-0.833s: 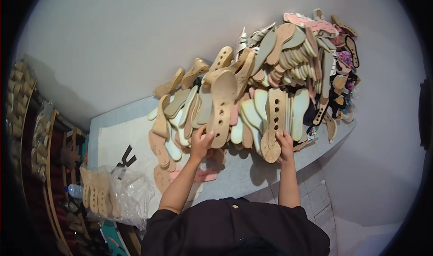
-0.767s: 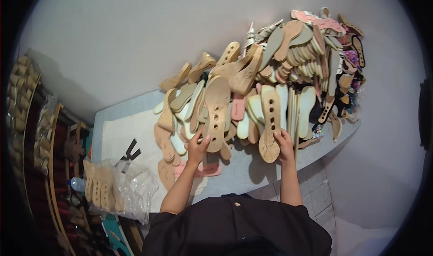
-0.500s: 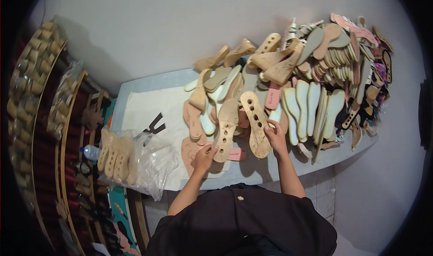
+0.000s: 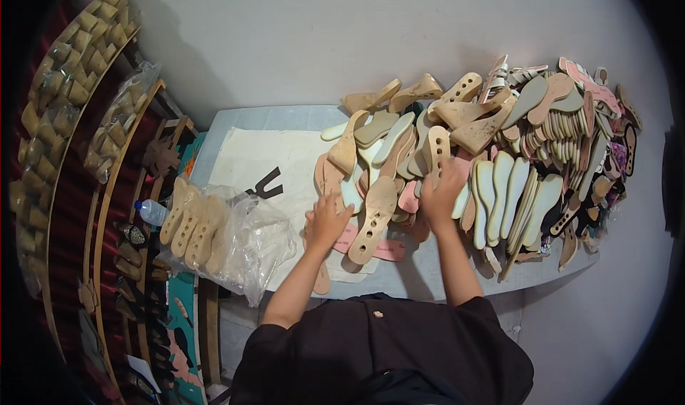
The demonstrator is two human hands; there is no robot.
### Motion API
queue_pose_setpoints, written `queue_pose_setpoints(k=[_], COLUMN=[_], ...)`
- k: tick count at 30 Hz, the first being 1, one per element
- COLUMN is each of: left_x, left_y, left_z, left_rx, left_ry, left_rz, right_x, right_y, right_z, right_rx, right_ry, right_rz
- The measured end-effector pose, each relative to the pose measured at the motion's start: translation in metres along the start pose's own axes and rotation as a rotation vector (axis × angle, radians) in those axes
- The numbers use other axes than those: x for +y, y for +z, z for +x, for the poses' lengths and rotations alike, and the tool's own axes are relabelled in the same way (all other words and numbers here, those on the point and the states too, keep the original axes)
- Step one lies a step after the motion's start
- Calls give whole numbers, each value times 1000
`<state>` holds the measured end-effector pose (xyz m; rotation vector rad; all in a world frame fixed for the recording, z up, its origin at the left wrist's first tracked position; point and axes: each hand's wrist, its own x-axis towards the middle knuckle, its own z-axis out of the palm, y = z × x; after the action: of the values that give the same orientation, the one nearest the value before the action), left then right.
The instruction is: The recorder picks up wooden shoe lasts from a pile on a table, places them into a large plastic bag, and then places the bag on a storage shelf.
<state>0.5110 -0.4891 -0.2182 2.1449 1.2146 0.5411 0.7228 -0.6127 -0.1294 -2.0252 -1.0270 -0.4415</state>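
My left hand point(image 4: 328, 223) lies over the tan and white insoles left of the middle, fingers spread and touching the pile. Beside it, a pale wooden wedge sole point(image 4: 374, 218) with a row of holes lies flat, held by nothing. My right hand point(image 4: 442, 195) grips the near end of a second holed wooden sole point(image 4: 439, 145), which points away over the pile; part of it is hidden under the hand. Pink label-like pieces point(image 4: 389, 249) and a tan insole point(image 4: 322, 280) lie close to my left hand.
At the right, white insoles point(image 4: 504, 191) stand in a row, with wooden wedges point(image 4: 477, 123) heaped behind. A plastic bag of wooden soles point(image 4: 196, 227), a black V-shaped piece point(image 4: 267, 184) and a bottle point(image 4: 151, 211) are at the left, near shelves point(image 4: 107, 173) of wedges.
My left hand has let go of its wooden sole, now lying on the pile, and moved onto the insoles. My right hand has carried its sole farther away. The view has shifted slightly.
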Motion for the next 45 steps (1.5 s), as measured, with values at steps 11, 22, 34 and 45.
queue_pose_setpoints(k=[11,22,34,45], left_x=[18,-24,-41,52], left_y=[10,-32,-31,-32], left_z=[154,61,-18,-25], left_rx=[-179,-36,-7,41], left_ry=[-173,-83,-207,257], left_rz=[278,-742,-180,188], right_x=[-18,-37,-34,58], right_y=[8,41,7,-17], right_z=[-129,-166,-162,-71], right_rx=[-640,-784,-506,-318], right_ry=[-261,-147,-64,868], right_rz=[67,139,128,147])
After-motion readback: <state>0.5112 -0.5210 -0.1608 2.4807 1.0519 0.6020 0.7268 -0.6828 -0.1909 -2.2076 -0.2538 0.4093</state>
